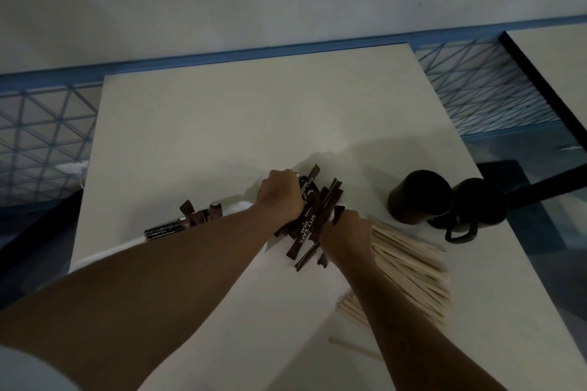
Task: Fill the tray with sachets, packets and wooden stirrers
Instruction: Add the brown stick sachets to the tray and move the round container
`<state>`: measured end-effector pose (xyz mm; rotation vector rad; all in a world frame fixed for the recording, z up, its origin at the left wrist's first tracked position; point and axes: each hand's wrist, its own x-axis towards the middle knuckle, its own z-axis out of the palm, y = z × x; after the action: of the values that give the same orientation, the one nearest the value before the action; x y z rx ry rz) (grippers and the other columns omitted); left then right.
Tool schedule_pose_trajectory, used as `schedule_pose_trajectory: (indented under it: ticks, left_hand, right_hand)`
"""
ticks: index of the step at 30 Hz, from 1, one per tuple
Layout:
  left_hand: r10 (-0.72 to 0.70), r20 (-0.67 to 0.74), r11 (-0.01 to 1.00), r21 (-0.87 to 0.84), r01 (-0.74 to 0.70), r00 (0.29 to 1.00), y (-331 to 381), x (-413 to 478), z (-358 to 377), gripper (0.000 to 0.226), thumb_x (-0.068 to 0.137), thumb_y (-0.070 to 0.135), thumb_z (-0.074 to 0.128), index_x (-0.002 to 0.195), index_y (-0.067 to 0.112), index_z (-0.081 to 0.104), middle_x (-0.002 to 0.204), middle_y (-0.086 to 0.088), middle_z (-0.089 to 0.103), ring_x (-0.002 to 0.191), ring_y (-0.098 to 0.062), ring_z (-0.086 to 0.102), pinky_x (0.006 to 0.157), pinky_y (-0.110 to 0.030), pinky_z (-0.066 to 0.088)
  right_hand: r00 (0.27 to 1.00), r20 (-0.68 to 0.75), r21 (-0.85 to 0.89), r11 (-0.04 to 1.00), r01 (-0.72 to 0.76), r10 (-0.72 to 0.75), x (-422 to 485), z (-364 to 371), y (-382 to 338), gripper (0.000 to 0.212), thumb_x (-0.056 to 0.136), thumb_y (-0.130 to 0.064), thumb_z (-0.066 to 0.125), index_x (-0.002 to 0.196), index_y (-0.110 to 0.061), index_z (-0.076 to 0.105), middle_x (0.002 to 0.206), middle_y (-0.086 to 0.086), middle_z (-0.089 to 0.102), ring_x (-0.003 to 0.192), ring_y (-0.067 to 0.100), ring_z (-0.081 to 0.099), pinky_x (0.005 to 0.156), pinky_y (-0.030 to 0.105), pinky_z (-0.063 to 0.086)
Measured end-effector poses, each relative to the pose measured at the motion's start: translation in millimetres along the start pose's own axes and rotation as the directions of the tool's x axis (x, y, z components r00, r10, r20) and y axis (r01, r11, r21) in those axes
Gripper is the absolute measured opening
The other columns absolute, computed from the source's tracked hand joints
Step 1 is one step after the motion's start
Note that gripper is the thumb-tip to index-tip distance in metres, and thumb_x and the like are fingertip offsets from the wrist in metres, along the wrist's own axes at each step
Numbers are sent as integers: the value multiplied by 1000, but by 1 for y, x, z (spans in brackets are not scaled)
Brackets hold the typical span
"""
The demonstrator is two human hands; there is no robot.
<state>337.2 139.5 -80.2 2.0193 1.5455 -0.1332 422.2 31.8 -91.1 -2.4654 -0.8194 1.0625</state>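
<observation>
My left hand (282, 194) and my right hand (347, 233) both grip a bundle of brown sugar stick sachets (309, 222) marked "City Cafe", held over the middle of the white table (254, 124). More brown packets (200, 214) and a dark striped sachet (163, 228) lie to the left, at a white tray (104, 252) whose curved rim shows past my left forearm. A heap of wooden stirrers (413, 273) is spread on the table right of my right hand. One loose stirrer (346, 346) lies nearer to me.
Two dark mugs (419, 197) (479, 203) stand at the table's right edge, just beyond the stirrers. Patterned blue floor shows on both sides of the table. A second pale table (559, 54) stands at the far right.
</observation>
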Motion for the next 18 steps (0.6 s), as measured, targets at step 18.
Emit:
schedule_pose_trajectory:
  ticks: [18]
  left_hand:
    - [-23,23,943,-332,29,999,-1,-1,-29,14,85,16,71,88,2,68,84,-12,68,76,-24,65,57,-25,49]
  right_hand:
    - [998,-61,600,799,25,15,11,-24,-17,20,105,-17,38,104,-9,56,90,12,62,76,21,61,63,34,50]
